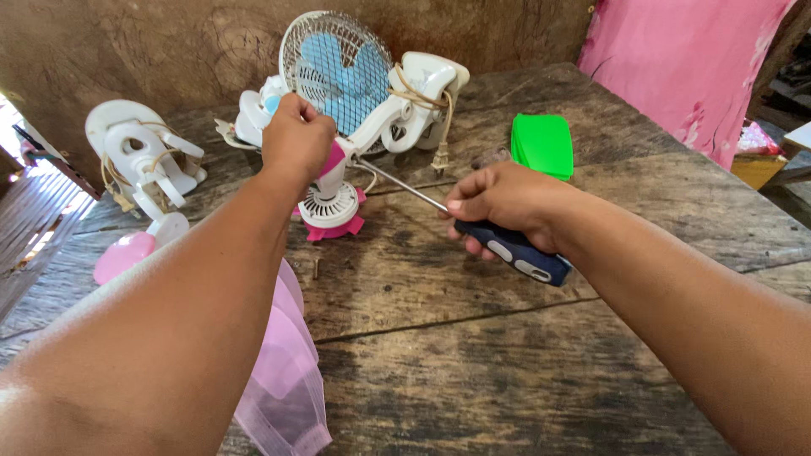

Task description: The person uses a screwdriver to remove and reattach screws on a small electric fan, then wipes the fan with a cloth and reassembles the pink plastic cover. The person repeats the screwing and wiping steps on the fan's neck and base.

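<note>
Weathered wooden surface [507, 355]: left hand [297, 139] fingers closed around a small fan's pink-and-white motor housing [331, 198], right hand [507, 203] fingers gripping a blue-handled screwdriver [514, 251] beside it, near a flat green rectangular package [542, 145].

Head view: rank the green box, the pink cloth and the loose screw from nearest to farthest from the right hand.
From the right hand:
1. Green box, just beyond the hand, slightly right.
2. Loose screw, on the table to the hand's left.
3. Pink cloth, hanging far back right.
</note>
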